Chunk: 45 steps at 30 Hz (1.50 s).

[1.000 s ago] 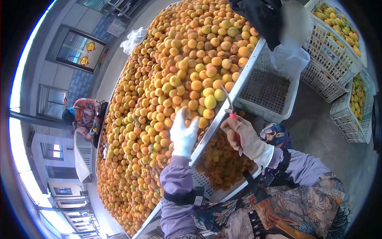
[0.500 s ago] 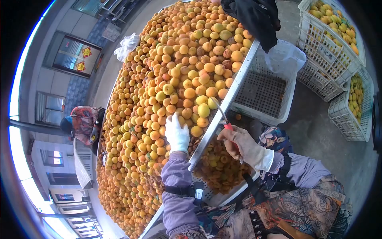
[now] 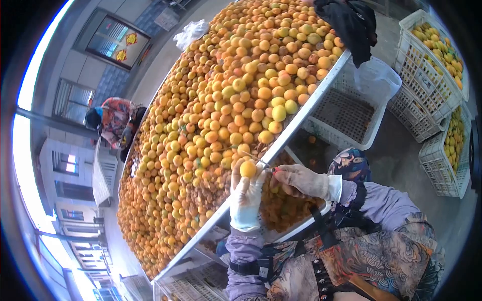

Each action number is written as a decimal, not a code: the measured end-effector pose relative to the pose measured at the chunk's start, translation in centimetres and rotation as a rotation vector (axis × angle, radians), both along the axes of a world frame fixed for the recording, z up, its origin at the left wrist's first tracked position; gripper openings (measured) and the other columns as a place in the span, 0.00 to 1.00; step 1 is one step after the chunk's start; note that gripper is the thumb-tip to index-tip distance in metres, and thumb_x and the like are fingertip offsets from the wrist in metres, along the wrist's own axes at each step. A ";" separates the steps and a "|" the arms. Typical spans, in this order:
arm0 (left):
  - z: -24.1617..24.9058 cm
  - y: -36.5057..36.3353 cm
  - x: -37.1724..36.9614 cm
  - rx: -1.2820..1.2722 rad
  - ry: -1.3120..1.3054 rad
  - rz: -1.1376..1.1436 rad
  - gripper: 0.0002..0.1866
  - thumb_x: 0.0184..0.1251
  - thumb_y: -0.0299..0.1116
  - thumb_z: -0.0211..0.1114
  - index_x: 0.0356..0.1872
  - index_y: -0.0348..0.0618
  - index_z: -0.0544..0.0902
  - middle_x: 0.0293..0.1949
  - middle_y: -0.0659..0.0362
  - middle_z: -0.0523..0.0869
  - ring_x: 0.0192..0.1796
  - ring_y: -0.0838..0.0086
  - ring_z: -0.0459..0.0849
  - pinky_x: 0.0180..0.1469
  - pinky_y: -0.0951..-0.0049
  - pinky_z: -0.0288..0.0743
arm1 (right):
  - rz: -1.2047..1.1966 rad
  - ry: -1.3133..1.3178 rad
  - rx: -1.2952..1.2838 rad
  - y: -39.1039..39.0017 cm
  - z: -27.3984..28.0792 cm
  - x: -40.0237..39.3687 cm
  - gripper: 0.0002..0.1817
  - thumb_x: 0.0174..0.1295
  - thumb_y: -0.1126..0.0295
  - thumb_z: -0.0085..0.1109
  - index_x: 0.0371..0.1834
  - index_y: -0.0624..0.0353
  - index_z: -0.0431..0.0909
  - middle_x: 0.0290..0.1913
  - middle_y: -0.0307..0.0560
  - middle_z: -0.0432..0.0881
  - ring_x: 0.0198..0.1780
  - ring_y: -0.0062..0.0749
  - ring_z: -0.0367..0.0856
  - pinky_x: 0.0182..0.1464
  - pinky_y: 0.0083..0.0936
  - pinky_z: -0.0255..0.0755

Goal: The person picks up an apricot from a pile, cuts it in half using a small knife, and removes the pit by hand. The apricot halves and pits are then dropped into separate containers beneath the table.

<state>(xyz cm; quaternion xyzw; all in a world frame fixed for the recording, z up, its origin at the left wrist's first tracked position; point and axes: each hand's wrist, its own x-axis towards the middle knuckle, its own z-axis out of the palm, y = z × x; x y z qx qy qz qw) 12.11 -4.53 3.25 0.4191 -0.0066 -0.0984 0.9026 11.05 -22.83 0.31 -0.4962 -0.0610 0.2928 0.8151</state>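
My left hand, in a white glove, holds a yellow-orange apricot in its fingertips, just above the table's metal rim. To its right, my gloved right hand is closed round the red handle of a tool. The tool's thin curved metal end reaches to the held fruit; whether it touches is unclear. A large heap of apricots covers the tabletop beyond both hands. Below my hands, a container of opened apricot pieces shows under the rim.
An empty white crate stands right of the table. Stacked crates of yellow fruit are farther right. Dark cloth hangs at the table's upper corner. A white plastic bag lies at the far edge. Another person is at the far left side.
My left hand has come back from the heap towards the rim and now holds an apricot. The tool in my right hand has been lowered and brought to the fruit. The view has shifted.
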 end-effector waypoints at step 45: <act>-4.0 2.4 -9.7 -0.031 -0.084 0.067 0.32 0.66 0.27 0.58 0.68 0.39 0.55 0.61 0.48 0.69 0.63 0.60 0.70 0.65 0.61 0.65 | 0.110 0.130 -0.169 5.4 -1.0 -10.1 0.24 0.68 0.45 0.44 0.31 0.56 0.75 0.12 0.32 0.65 0.10 0.16 0.59 0.12 0.15 0.52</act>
